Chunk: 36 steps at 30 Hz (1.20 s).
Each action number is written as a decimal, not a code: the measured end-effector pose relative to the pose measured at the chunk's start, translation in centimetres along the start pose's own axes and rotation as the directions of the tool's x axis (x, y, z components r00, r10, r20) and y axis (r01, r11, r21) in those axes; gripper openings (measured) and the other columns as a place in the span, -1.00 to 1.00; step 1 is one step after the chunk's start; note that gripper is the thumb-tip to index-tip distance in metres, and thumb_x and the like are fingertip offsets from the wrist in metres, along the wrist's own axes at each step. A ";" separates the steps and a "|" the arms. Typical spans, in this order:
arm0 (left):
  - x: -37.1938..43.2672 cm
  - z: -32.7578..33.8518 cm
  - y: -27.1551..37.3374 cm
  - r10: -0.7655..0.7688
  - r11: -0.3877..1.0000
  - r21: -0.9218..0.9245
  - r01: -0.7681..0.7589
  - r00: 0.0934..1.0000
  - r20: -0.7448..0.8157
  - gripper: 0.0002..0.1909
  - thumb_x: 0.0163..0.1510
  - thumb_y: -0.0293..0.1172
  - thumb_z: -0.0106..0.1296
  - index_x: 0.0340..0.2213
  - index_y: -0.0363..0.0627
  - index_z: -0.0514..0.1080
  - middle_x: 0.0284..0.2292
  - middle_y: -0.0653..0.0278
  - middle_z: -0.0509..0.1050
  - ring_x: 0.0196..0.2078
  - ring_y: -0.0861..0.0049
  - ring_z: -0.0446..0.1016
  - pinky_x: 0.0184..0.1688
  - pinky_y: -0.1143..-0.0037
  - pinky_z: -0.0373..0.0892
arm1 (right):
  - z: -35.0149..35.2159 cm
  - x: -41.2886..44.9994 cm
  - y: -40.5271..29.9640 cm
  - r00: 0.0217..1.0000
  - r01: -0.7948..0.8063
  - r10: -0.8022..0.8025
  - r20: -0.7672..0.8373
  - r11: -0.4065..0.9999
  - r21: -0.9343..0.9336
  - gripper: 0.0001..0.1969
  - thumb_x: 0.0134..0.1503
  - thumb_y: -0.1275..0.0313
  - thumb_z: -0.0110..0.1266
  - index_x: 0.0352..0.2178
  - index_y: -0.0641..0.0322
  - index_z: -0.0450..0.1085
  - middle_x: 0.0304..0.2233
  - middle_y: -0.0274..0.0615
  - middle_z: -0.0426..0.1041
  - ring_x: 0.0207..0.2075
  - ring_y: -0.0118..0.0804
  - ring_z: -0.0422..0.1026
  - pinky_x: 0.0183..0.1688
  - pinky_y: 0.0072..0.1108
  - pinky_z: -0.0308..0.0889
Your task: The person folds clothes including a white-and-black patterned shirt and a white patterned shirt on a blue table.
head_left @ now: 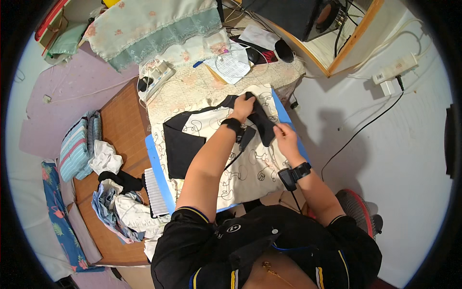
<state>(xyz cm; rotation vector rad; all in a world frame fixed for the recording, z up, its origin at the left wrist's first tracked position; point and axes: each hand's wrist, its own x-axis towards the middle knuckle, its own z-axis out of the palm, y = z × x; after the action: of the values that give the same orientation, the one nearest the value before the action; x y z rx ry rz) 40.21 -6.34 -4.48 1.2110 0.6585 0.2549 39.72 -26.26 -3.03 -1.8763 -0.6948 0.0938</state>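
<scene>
A black long-sleeved part of a garment [187,153] lies on cream cloth [249,173] printed with dark scribbled loops. Whether the black and the printed fabric are one garment is not clear. On the left the black fabric is folded into a flat panel. My left hand [244,107] grips the black fabric at the upper right, its fingers partly hidden. Lower down, my right hand [286,136] pinches the edge of the hanging black sleeve [265,128]. Both wrists wear black straps with cabled devices. Beneath the cloth, a blue board [155,162] shows at the sides.
Beyond the cloth lie a power strip [157,81], written paper [234,67] and a computer mouse [284,50]. Heaped clothes [126,206] and a striped folded textile [77,144] rest on a brown mat [119,123] at left. A fan [355,209] stands at right.
</scene>
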 end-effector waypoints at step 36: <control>4.1 -7.3 -2.7 0.494 0.360 0.933 0.016 0.845 -0.204 -0.66 -0.15 -0.22 0.00 -0.38 -0.24 0.33 -0.38 0.08 0.34 -0.28 0.21 0.24 -0.19 0.38 0.16 | -3.5 14.4 10.6 0.368 -0.930 0.697 0.616 0.292 0.225 -0.68 -0.12 0.20 0.06 -0.55 0.32 0.39 -0.56 -0.26 0.42 -0.62 -0.39 0.35 -0.49 -0.61 0.28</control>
<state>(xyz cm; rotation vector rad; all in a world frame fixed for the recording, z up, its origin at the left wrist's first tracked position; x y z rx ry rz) 38.63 0.52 -9.80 2.4323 1.1046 0.4808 57.41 -24.52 -7.25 -1.4258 0.2032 1.3139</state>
